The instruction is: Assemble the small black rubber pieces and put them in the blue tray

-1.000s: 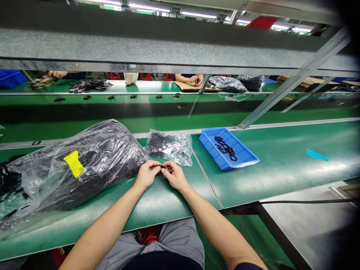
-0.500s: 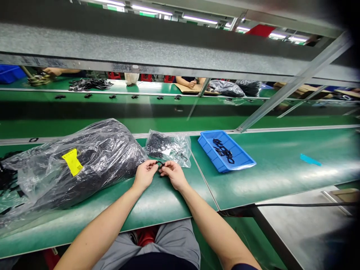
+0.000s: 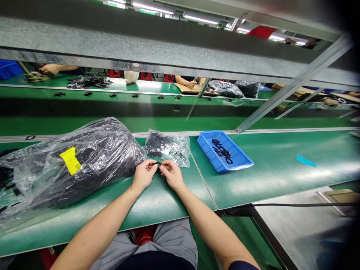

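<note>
Between my two hands is a small black ring-shaped part [image 3: 158, 164], mostly hidden by the fingertips. My left hand [image 3: 144, 174] pinches it from the left, and my right hand [image 3: 172, 174] pinches it from the right. Just beyond the hands lies a small clear plastic bag [image 3: 168, 146] with black parts inside. A large clear bag [image 3: 104, 161] full of dark parts, marked by a yellow label [image 3: 70, 160], rests left of my left hand. To the right stands a blue tray [image 3: 239, 155] holding several black ring-like parts [image 3: 222, 150].
A green worktable [image 3: 180, 202] runs across, with a seam right of my hands. A slanted metal post [image 3: 292, 82] rises behind the tray. Blue tape [image 3: 306, 161] lies at right. Black parts sit along the line beyond, where other people's hands [image 3: 191, 83] work.
The ring-shaped part has turned between my fingers and now shows more edge-on. My right hand has moved slightly left. On the far line, the black pieces have barely shifted.
</note>
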A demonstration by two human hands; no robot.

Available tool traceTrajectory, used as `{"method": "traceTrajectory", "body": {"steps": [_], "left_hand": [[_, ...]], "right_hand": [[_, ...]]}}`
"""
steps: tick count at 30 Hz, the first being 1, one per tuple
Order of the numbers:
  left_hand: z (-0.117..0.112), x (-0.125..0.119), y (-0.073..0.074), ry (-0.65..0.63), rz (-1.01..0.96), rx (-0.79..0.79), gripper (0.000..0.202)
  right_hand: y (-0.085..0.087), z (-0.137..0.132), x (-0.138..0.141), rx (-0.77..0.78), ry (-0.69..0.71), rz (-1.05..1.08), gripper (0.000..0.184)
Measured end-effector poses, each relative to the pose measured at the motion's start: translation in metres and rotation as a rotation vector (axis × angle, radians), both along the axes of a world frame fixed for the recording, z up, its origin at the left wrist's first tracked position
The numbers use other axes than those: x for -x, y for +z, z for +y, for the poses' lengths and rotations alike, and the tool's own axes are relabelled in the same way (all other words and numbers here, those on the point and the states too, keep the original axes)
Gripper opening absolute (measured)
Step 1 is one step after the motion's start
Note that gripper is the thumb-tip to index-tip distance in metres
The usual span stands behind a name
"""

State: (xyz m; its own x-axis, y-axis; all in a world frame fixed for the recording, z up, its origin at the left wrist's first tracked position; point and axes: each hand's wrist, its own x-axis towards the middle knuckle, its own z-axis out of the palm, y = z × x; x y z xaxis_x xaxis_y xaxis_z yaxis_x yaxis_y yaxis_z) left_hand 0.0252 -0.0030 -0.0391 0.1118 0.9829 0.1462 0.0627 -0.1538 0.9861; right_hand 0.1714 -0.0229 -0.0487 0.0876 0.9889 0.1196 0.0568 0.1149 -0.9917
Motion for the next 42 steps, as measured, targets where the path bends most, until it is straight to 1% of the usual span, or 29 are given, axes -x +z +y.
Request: {"method": "traceTrajectory", "body": {"steps": [2, 3, 5, 7, 10, 15, 17, 21, 26, 28, 29, 32, 36, 39, 42], "left_hand": [[-0.001, 0.001, 0.001, 0.016, 0.065, -0.076, 0.017], [-0.001, 0.001, 0.002, 0.018, 0.100, -0.114, 0.017], [-0.003, 0.002, 0.003, 0.009, 0.148, -0.170, 0.016], [-0.004, 0.002, 0.003, -0.005, 0.169, -0.207, 0.017], [-0.005, 0.001, 0.002, -0.034, 0.182, -0.229, 0.019], [-0.004, 0.000, 0.002, -0.066, 0.167, -0.187, 0.020], [-0.004, 0.001, 0.001, -0.076, 0.171, -0.193, 0.021], [-0.004, 0.002, 0.000, -0.081, 0.213, -0.245, 0.021], [-0.006, 0.003, 0.002, -0.090, 0.262, -0.292, 0.020], [-0.006, 0.003, 0.003, -0.106, 0.270, -0.302, 0.021], [-0.006, 0.003, 0.004, -0.115, 0.275, -0.307, 0.021], [-0.005, 0.005, 0.004, -0.130, 0.290, -0.324, 0.021], [-0.004, 0.005, 0.003, -0.126, 0.293, -0.334, 0.020], [-0.004, 0.004, 0.002, -0.098, 0.267, -0.294, 0.020], [-0.004, 0.003, 0.002, -0.037, 0.184, -0.181, 0.022]], "right_hand": [[0.002, -0.003, -0.002, -0.163, -0.095, -0.177, 0.018], [0.003, -0.004, -0.003, -0.232, -0.117, -0.256, 0.014], [0.006, -0.006, -0.004, -0.316, -0.111, -0.355, 0.009], [0.007, -0.006, -0.004, -0.344, -0.098, -0.394, 0.008], [0.008, -0.006, -0.004, -0.344, -0.101, -0.401, 0.007], [0.009, -0.006, -0.005, -0.365, -0.092, -0.394, 0.008], [0.009, -0.006, -0.005, -0.373, -0.084, -0.397, 0.009], [0.009, -0.006, -0.006, -0.356, -0.070, -0.395, 0.008], [0.006, -0.006, -0.006, -0.293, -0.075, -0.394, 0.009], [0.004, -0.005, -0.005, -0.235, -0.087, -0.327, 0.008], [0.002, -0.004, -0.005, -0.196, -0.084, -0.275, 0.010], [-0.001, -0.001, -0.005, -0.084, -0.039, -0.149, 0.018], [0.000, 0.002, -0.006, 0.002, 0.019, -0.039, 0.017], [0.001, 0.002, -0.006, 0.003, 0.035, -0.020, 0.017], [0.002, -0.001, -0.005, -0.084, 0.037, -0.126, 0.016]]}}
